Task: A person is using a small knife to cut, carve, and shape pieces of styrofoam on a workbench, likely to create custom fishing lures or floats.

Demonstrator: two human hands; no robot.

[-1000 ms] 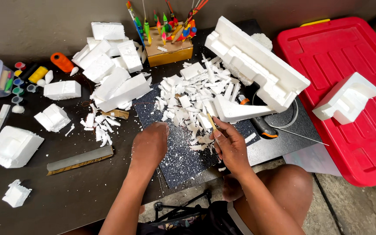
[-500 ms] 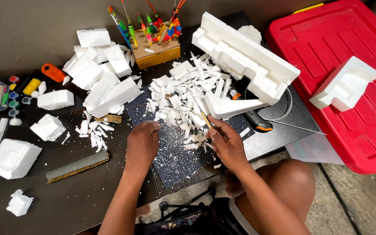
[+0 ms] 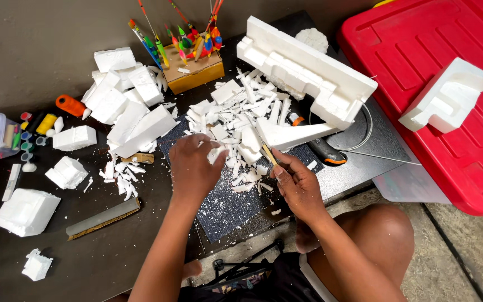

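left hand (image 3: 192, 166) shifted onto white, jagged foam scraps (image 3: 236, 126)

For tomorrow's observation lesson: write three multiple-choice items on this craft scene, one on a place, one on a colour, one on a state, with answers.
1. Where does the white foam block lie?
A. on the red lid
B. in the wooden box
C. on the floor

2. What colour is the big lid?
A. blue
B. red
C. green

3. What is the right hand doing?
A. resting empty
B. gripping a thin blade
C. holding a brush

Answers: 1 A, the block sits on the lid. 2 B, the lid is plainly red. 3 B, its fingers close on the thin blade at the foam scraps.
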